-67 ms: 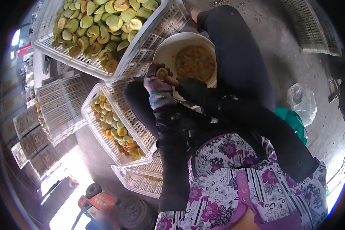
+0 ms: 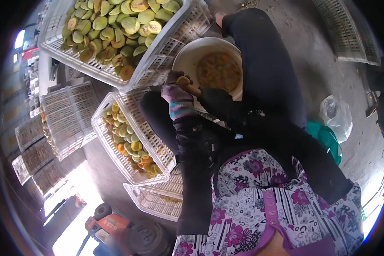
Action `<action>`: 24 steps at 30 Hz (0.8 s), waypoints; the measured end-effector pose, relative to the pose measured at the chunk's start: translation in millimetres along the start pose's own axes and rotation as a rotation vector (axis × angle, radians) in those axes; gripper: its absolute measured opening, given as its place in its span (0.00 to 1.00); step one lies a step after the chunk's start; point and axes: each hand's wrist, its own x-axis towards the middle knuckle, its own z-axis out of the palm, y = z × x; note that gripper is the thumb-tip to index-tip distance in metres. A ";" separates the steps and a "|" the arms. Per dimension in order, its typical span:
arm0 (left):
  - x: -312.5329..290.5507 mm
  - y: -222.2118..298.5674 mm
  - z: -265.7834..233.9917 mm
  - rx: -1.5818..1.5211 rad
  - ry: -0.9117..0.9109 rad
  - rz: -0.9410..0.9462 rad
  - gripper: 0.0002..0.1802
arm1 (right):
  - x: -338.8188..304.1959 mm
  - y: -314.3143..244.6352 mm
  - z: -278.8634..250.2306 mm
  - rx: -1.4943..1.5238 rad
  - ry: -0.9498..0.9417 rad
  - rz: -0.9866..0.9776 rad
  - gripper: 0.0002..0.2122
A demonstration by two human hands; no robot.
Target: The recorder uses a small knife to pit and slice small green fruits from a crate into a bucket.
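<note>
My left hand (image 2: 172, 90), in a pinkish-grey knit glove with a blue-striped cuff, closes around a halved yellowish fruit (image 2: 183, 81) at the near left rim of a white bucket (image 2: 181, 59). Close against it is my right hand (image 2: 209, 96), dark-covered and largely lost in shadow. A short tan piece (image 2: 193, 90) sticks out between the two hands; whether it is a finger or a tool handle is unclear. The right fingers look curled, but what they hold is hidden. Inside the bucket, orange and yellow fruit pieces (image 2: 219, 71) sit in liquid.
A large white crate (image 2: 134, 83) heaped with green fruit halves stands at far left. Nearer is a smaller crate (image 2: 99, 123) of green and orange halves. Stacked crates (image 2: 70, 115) and an orange wheeled machine (image 2: 109, 228) are further left. A clear plastic bag (image 2: 335, 115) lies right.
The whole view has shifted very slightly. Both hands stay together at the bucket's rim, the left one still around the fruit half.
</note>
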 end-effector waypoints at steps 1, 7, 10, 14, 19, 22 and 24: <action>8.6 -8.1 -13.8 -0.041 0.057 0.036 0.13 | -2.6 -7.9 -2.5 0.003 -0.004 -0.021 0.07; 13.1 12.3 -52.8 -0.536 -0.072 0.051 0.16 | -8.2 21.7 14.4 -0.475 0.214 -0.022 0.08; -11.3 33.7 -43.1 -0.665 -0.395 0.080 0.18 | -4.9 8.4 -19.4 -0.038 0.238 0.120 0.11; -21.7 36.9 -39.3 -0.596 -0.154 -0.084 0.22 | -7.5 -14.2 -31.4 -0.067 0.362 -0.150 0.11; -41.4 27.2 -19.6 0.769 -0.018 0.936 0.18 | 1.1 48.4 18.9 -0.786 0.282 -0.053 0.12; -21.9 17.3 -67.2 -0.453 -0.048 0.249 0.17 | 2.9 23.0 -13.3 -0.166 0.122 0.051 0.11; -24.4 20.7 -87.1 -0.465 -0.022 0.291 0.15 | -1.1 27.5 -1.6 -0.121 0.178 -0.040 0.11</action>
